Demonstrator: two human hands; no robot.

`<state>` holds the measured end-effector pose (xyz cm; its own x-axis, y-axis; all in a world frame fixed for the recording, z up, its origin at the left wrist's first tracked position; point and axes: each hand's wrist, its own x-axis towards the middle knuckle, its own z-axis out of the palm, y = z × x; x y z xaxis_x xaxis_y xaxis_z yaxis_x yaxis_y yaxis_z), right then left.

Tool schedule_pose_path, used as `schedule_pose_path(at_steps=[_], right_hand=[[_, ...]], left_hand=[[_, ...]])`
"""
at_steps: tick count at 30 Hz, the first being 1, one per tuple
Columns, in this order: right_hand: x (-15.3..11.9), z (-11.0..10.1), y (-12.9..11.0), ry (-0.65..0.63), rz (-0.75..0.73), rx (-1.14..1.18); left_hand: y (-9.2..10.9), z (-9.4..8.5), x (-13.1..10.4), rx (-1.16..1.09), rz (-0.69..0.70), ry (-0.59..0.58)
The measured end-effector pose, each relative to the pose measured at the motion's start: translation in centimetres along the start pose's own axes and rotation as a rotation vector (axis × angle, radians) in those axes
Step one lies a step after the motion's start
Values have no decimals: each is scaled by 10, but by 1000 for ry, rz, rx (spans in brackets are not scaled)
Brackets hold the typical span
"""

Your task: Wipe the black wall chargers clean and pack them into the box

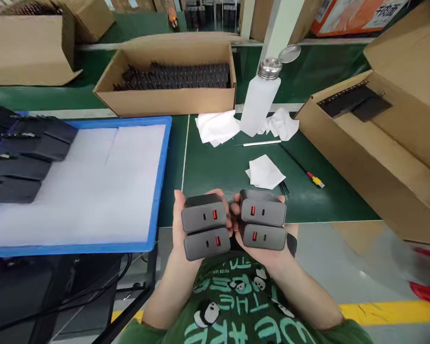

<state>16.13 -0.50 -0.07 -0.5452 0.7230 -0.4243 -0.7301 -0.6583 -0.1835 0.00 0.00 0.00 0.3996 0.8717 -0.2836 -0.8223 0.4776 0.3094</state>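
Right of the blue-rimmed tray (pixel 160 177), close to its near corner, four dark grey two-port chargers are held with their port faces toward the wearer: the left hand (pixel 179 234) grasps one pair (pixel 200 217), thumb along the outer side, and the right hand (pixel 272 256) cradles the other pair (pixel 268 213). The step looks like a visual check of the ports. To do it well, keep fingertips off those faces, support each pair from below and tilt both evenly; the red USB-A ports sit inward in both pairs, so the two pairs mirror each other.

The tray's right rim stands just left of the left hand, a lip to lift over, and white lining stretches inside it toward the dark charger stacks (pixel 28 148) at its far left. The worktop (pixel 208 167) ends right of the tray's near corner, close to the hands, so a slipped charger could drop. Farther right of the tray, paper squares (pixel 267 172) and the long open carton (pixel 347 157) limit sideways swings.
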Motion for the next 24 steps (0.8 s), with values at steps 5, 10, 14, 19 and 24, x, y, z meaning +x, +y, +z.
schedule_pose_path(at_steps=[5, 10, 14, 19, 24], right_hand=[[2, 1, 2, -18, -19, -26], [4, -2, 3, -28, -4, -29], [6, -7, 6, -48, -20, -51], [10, -10, 12, -93, -59, -83], [10, -10, 10, -70, -42, -33]], left_hand=[[-1, 2, -3, 58, 39, 25], [-1, 1, -2, 73, 48, 36], [1, -1, -3, 55, 30, 23], [2, -2, -1, 60, 38, 85], [1, 1, -11, 289, 215, 71]])
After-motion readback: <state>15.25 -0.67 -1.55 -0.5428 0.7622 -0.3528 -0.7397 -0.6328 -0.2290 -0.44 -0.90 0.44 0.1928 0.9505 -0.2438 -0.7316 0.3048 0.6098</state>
